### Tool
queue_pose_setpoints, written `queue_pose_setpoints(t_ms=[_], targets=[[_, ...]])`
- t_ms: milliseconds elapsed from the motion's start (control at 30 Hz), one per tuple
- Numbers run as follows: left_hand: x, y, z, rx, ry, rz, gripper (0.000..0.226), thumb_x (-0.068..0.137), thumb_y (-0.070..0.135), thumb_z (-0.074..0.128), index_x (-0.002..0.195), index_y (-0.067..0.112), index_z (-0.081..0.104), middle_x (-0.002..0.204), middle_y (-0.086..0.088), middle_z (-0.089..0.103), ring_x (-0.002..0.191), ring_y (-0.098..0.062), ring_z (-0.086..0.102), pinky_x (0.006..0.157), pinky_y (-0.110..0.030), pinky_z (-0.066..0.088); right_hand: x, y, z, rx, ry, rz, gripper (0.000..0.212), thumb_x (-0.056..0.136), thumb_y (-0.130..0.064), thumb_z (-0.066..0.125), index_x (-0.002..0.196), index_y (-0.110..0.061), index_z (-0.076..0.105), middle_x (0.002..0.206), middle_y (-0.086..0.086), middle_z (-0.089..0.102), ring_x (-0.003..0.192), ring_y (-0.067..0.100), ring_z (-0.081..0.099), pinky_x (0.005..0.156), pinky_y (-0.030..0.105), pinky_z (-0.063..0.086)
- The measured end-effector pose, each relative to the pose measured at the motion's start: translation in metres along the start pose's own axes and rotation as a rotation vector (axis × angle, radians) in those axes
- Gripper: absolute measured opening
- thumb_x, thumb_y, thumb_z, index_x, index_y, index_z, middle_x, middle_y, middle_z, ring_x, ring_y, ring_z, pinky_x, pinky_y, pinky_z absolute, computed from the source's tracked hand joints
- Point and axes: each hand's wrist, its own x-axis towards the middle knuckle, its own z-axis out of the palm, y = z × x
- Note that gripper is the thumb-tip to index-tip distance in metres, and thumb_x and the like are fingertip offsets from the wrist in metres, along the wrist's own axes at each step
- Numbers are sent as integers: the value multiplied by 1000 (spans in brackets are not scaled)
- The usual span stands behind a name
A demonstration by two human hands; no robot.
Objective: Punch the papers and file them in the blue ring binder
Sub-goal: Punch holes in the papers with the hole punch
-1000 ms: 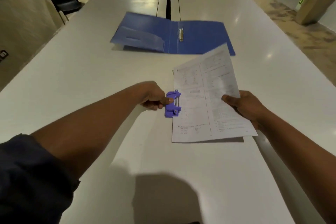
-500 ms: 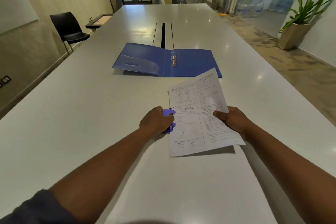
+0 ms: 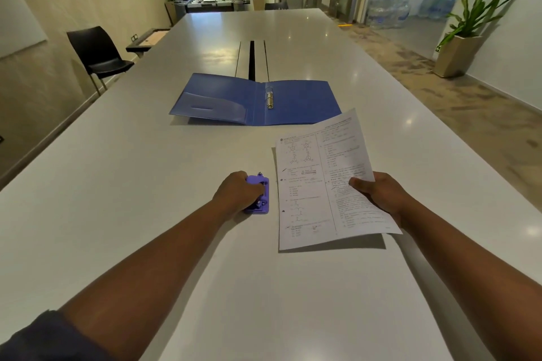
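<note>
Punch beside the papers, binder beyond
Left hand (image 3: 239, 192) grips the punch (image 3: 259, 195); right hand (image 3: 378, 193) pinches the papers (image 3: 311, 184), whose long edge lies just right of the punch. The binder (image 3: 293, 99) lies open above both in the frame.

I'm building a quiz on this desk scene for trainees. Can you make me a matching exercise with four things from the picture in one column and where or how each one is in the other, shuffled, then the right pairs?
Things
1. blue ring binder
2. purple hole punch
3. papers
4. black chair

States
A. held at the right edge by the right hand
B. standing on the floor to the left of the table
C. lying open on the table, rings showing
D. on the table under the left hand

Pairs: 1-C, 2-D, 3-A, 4-B
</note>
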Motion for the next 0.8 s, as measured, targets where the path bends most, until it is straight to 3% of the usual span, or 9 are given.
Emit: queue_pose_setpoints(t_ms=[200, 267, 333, 500, 600, 667, 733, 800], targets=[[-1, -3, -5, -3, 17, 2, 28, 90, 37, 71, 81, 15, 55, 83, -6, 66, 72, -19, 60, 68, -32, 48, -3, 2, -1, 22, -5, -9, 9, 102, -19, 59, 102, -20, 67, 93, 0, 76, 62, 15, 76, 47, 20, 54], [-7, -2, -4, 29, 96, 21, 35, 90, 47, 70, 82, 18, 51, 80, -1, 62, 70, -16, 57, 62, -28, 44, -3, 4, -2, 33, -8, -9, 10, 102, -20, 59, 106, -19, 68, 95, 1, 77, 66, 18, 77, 49, 21, 55], [-12, 0, -3, 67, 219, 54, 36, 90, 49, 68, 96, 17, 54, 90, 0, 61, 74, -15, 57, 59, -27, 40, -3, 4, -3, 50, -8, -8, 9, 102, -20, 59, 106, -20, 68, 94, 1, 78, 66, 18, 77, 49, 21, 55], [-22, 19, 7, -35, 386, 271, 26, 96, 26, 68, 118, 14, 61, 112, -4, 62, 95, -17, 62, 75, -24, 44, -6, 6, -8, 96, 13, -15, 9, 100, -20, 61, 105, -17, 69, 90, 0, 79, 67, 19, 77, 49, 22, 56], [-31, 39, 13, -114, 328, 302, 32, 100, 19, 61, 131, 14, 60, 129, -2, 64, 106, -14, 60, 85, -22, 45, -9, 7, -14, 113, 19, -26, 14, 100, -23, 63, 110, -17, 69, 94, 1, 80, 74, 23, 78, 53, 25, 58], [-36, 53, 20, -190, 249, 292, 37, 101, 21, 60, 137, 14, 56, 134, -1, 63, 106, -13, 61, 84, -23, 46, -13, 7, -20, 128, 26, -36, 14, 100, -23, 63, 111, -17, 69, 94, 1, 80, 74, 23, 78, 53, 24, 58], [-38, 65, 29, -277, 144, 236, 42, 100, 25, 62, 139, 14, 52, 127, 2, 66, 94, -9, 62, 75, -23, 47, -16, 9, -28, 134, 37, -50, 13, 100, -24, 62, 110, -18, 69, 90, -2, 80, 71, 20, 78, 51, 22, 57], [-37, 75, 39, -392, 14, 108, 48, 97, 28, 67, 139, 13, 50, 112, 3, 71, 91, -10, 66, 76, -27, 54, -20, 10, -37, 126, 49, -61, 11, 100, -25, 62, 108, -20, 69, 88, -4, 80, 69, 19, 78, 50, 21, 56]])
